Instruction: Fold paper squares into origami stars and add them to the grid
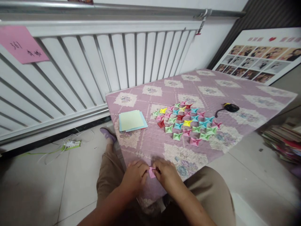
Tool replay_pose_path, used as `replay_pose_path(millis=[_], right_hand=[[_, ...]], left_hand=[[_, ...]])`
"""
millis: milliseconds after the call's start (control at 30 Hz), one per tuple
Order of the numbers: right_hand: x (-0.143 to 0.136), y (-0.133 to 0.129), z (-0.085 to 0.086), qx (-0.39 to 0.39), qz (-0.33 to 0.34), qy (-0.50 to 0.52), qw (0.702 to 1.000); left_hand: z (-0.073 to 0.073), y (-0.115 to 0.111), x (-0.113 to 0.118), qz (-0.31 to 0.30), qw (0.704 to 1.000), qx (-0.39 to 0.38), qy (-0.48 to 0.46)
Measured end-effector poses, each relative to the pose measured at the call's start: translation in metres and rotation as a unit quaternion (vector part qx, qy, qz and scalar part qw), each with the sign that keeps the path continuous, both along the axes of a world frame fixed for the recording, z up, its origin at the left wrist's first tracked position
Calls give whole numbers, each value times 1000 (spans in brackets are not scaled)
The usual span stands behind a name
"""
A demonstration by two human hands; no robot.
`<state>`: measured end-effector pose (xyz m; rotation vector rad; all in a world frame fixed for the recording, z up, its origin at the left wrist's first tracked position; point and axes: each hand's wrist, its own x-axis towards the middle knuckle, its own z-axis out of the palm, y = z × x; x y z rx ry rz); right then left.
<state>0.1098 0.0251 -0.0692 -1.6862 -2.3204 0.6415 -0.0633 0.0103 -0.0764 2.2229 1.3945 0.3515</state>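
A small folded piece of pink paper (152, 172) lies at the near end of the table, between my two hands. My left hand (136, 173) has its fingers closed at the paper's left edge. From the other side, my right hand (165, 171) pinches the paper's right edge between thumb and curled fingers. Beyond the hands, rows of folded paper pieces (187, 123) in pink, green, blue, yellow and red stand on the cloth. A stack of square paper sheets (132, 121), pale green on top with blue and a little red beneath, rests at the left.
A floral purple cloth (150, 144) covers the table. Towards the right lies a black and yellow object (230, 107) with a dark strap. A white radiator (131, 59) borders the far side. A photo board (261, 58) leans at the back right; a power strip (71, 144) lies on the floor.
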Motion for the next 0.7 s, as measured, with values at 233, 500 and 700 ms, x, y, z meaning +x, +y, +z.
replay_pose_path(millis=[233,500,700], right_hand=[[4,-1,-6,18,8,23,1000],[13,-1,-11,26,22,60,998],[13,-5,-8,22,25,68,997]], left_hand=[[5,31,13,-55,996,-13,72],[8,43,8,-124,988,-2,88],[10,46,5,-154,984,9,84]])
